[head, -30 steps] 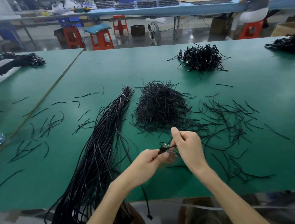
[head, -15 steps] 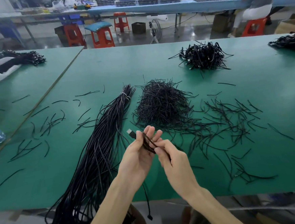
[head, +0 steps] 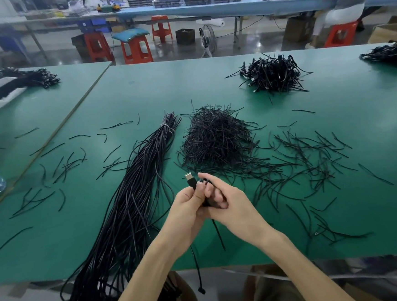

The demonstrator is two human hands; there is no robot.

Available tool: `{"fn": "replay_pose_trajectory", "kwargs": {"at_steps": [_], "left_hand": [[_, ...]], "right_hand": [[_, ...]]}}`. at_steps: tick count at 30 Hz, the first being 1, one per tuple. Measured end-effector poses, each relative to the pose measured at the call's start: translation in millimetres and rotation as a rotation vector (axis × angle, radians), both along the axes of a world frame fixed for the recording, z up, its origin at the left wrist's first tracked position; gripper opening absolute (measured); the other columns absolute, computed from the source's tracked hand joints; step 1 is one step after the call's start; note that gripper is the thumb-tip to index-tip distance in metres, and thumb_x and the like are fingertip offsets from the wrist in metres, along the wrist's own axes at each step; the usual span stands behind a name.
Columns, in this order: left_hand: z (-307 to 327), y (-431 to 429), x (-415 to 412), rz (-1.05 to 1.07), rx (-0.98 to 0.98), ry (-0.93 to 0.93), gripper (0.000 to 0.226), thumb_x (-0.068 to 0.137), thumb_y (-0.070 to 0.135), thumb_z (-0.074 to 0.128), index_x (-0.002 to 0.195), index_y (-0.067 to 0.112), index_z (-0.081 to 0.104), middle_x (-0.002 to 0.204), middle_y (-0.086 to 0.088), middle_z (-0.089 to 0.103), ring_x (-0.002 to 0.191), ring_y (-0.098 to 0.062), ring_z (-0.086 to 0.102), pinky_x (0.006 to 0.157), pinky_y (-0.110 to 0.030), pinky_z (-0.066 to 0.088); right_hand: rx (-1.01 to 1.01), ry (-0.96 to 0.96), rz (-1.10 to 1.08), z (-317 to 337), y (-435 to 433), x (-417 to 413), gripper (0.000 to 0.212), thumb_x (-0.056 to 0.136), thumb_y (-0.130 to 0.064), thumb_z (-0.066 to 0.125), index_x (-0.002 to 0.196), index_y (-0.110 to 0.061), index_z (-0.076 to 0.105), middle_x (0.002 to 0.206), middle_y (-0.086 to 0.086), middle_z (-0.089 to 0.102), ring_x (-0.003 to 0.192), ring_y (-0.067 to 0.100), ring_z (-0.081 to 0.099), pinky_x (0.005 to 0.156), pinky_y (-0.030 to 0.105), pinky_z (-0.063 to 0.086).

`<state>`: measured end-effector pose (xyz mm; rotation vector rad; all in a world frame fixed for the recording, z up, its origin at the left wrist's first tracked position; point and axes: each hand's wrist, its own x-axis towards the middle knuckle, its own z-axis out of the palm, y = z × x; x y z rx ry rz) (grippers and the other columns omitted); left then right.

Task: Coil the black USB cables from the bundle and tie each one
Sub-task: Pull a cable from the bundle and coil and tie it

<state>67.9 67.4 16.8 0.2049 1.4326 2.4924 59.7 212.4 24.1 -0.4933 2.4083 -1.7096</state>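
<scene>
You hold the USB cable (head: 191, 180) over the table's (head: 47, 264) near half. Your left hand (head: 186, 209) grips it below the plug, likely anchoring the coil, while your right hand (head: 231, 203) curls round its strands. Its tail hangs past the near edge. The bundle (head: 130, 203) lies just left and the tie heap (head: 215, 137) ahead, with bare mat beneath.

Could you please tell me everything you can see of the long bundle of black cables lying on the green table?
The cable bundle is a long sheaf of thin, glossy black cords, seemingly rubber-coated. A pale band cinches it near its far end, beside the pile of black ties. It lies diagonally on the green table, loosening toward the near edge, where it spills over and hangs down.
</scene>
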Motion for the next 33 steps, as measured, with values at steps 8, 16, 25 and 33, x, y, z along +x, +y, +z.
{"fn": "replay_pose_trajectory", "kwargs": {"at_steps": [8, 16, 25, 33], "left_hand": [[24.2, -29.5, 1.3, -0.193, -0.646, 0.164, 0.024, 0.107, 0.001, 0.045, 0.101, 0.004, 0.068, 0.108, -0.015, 0.074, 0.109, -0.027, 0.069, 0.098, -0.034, 0.054], [23.6, -31.5, 19.7, 0.326, -1.282, 0.421, 0.010, 0.091, 0.028, 0.076, 0.092, 0.019, 0.072, 0.097, 0.013, 0.056, 0.089, -0.001, 0.056, 0.078, -0.018, 0.047], [11.7, -54.1, 5.3, 0.073, -1.170, 0.181, 0.022, 0.090, 0.048, 0.072, 0.089, 0.026, 0.068, 0.076, 0.005, 0.074, 0.066, -0.008, 0.070, 0.070, -0.035, 0.061], [6.9, -46.4, -6.3, -0.286, -1.516, 0.263, 0.040, 0.104, 0.060, 0.028, 0.084, 0.029, 0.046, 0.077, 0.003, 0.057, 0.062, -0.012, 0.050, 0.057, -0.030, 0.041]], "right_hand": [[-0.177, -0.082, -0.034, -8.6, -2.6, 12.3, 0.063, 0.087, -0.002, 0.075, 0.139, -0.035, 0.059, 0.112, -0.009, 0.075, 0.107, 0.006, 0.069, 0.096, 0.030, 0.055], [0.152, 0.152, -0.038, -7.4, -6.2, 11.7, 0.047, 0.095, -0.010, 0.067, 0.141, -0.018, 0.058, 0.115, 0.003, 0.068, 0.106, 0.018, 0.062, 0.098, 0.037, 0.049], [0.638, 0.353, 0.132, -13.8, 1.8, 9.2, 0.038, 0.103, -0.002, 0.045, 0.135, -0.016, 0.058, 0.110, -0.001, 0.059, 0.104, 0.014, 0.051, 0.092, 0.028, 0.045], [0.842, 0.390, 0.187, -23.0, -8.8, 2.4, 0.069, 0.092, 0.011, 0.049, 0.156, -0.007, 0.027, 0.123, 0.006, 0.059, 0.116, 0.021, 0.053, 0.095, 0.031, 0.048]]}}
